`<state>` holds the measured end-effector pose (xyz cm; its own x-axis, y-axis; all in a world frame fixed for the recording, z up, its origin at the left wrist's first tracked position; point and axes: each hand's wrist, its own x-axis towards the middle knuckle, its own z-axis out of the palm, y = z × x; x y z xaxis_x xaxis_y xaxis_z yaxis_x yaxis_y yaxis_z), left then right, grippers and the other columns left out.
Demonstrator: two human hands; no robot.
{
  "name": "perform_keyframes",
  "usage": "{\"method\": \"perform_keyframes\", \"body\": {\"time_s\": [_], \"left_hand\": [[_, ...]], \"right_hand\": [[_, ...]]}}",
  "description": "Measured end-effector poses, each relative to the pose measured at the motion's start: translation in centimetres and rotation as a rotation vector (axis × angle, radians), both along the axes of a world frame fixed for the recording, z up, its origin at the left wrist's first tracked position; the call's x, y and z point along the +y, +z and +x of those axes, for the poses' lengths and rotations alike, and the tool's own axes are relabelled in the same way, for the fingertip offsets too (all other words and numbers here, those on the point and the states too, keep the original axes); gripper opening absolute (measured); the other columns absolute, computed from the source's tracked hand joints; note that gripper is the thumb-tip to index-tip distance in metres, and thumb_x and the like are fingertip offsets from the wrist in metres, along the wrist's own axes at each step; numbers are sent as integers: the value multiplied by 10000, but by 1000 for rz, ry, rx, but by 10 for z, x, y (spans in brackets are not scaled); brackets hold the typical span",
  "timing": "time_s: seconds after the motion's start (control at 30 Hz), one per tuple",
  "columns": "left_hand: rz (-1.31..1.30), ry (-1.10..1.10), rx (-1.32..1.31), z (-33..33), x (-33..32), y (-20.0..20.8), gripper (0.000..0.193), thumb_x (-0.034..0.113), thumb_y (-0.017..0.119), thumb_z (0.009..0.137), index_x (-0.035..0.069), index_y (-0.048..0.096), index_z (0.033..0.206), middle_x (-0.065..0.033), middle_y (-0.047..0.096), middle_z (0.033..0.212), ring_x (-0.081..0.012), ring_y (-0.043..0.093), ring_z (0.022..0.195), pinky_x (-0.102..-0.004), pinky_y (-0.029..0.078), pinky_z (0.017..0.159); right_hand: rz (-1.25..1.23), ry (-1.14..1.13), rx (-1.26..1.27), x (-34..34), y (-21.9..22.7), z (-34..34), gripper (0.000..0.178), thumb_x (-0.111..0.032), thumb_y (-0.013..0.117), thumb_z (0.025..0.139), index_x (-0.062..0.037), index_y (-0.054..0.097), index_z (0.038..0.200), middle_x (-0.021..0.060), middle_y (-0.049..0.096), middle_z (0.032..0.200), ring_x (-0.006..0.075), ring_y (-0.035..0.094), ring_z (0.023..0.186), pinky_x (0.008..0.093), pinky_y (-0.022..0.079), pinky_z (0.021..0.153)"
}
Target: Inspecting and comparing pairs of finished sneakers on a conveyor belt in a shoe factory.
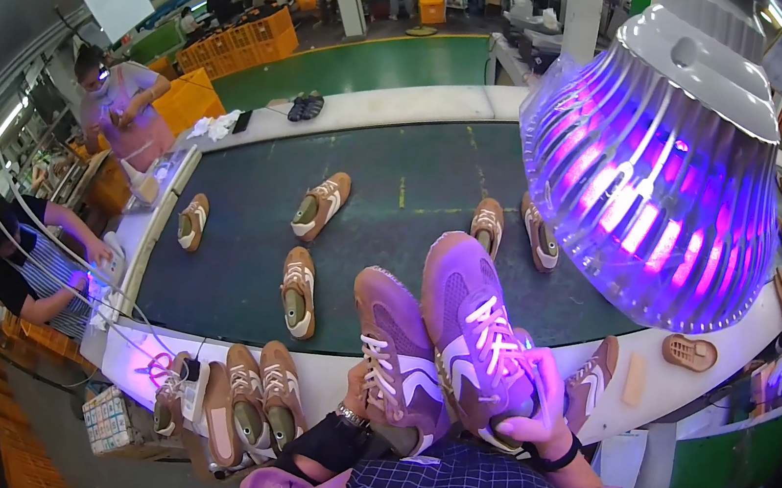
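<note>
Two brown sneakers with white laces and white side stripes are held up side by side, toes pointing away from me. My left hand [358, 390] is closed round the outer side of the left sneaker [409, 347]; most of its fingers are hidden. My right hand [543, 402] grips the right sneaker [469, 299] near its heel and collar, with the thumb low on the shoe. Purple light from a large ribbed lamp [653, 170] falls on both. Just right of my right hand, another brown sneaker [589, 381] rests on the white ledge.
A dark green conveyor belt [402, 162] carries several sneakers [298, 291]. More shoes [244, 398] stand on the near ledge at left, by red-handled scissors [154, 369]. A brown sole [690, 352] lies at right. Two people [128, 106] work along the left side.
</note>
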<state>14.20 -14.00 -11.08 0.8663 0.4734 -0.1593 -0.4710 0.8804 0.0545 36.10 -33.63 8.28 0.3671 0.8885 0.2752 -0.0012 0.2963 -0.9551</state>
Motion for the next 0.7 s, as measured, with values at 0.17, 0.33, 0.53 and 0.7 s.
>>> {"method": "perform_keyframes", "body": {"time_s": [0.17, 0.33, 0.53, 0.7], "left_hand": [[189, -36, 227, -43, 13, -98, 404, 228, 426, 931, -74, 465, 1197, -211, 618, 930, -302, 656, 717, -426, 583, 587], [366, -99, 178, -2, -18, 97, 496, 352, 458, 929, -30, 442, 1246, -124, 605, 1017, -224, 637, 863, -382, 569, 694], [448, -142, 289, -5, -13, 110, 593, 396, 526, 893, 24, 364, 1326, -163, 550, 1169, -262, 601, 998, -428, 550, 785], [600, -255, 307, 0, -12, 115, 694, 406, 614, 836, 15, 334, 1336, -155, 533, 1201, -233, 573, 1047, -381, 497, 875]], "right_hand": [[-10, 47, 591, 11, 0, -16, 997, -470, 874, 474, 7, 412, 1216, 109, 512, 1194, 215, 519, 1105, 334, 408, 953], [-74, 192, 691, 12, 1, -7, 1085, -428, 829, 581, -16, 255, 1405, 116, 518, 1247, 206, 534, 1130, 348, 430, 980], [-15, 287, 666, -1, 4, 9, 908, -171, 783, 601, 17, 327, 1363, 138, 450, 1320, 248, 444, 1230, 365, 343, 1040], [-241, 566, 655, 10, 0, 16, 893, -135, 781, 619, 43, 324, 1364, 133, 421, 1359, 208, 428, 1235, 335, 334, 1034]]}}
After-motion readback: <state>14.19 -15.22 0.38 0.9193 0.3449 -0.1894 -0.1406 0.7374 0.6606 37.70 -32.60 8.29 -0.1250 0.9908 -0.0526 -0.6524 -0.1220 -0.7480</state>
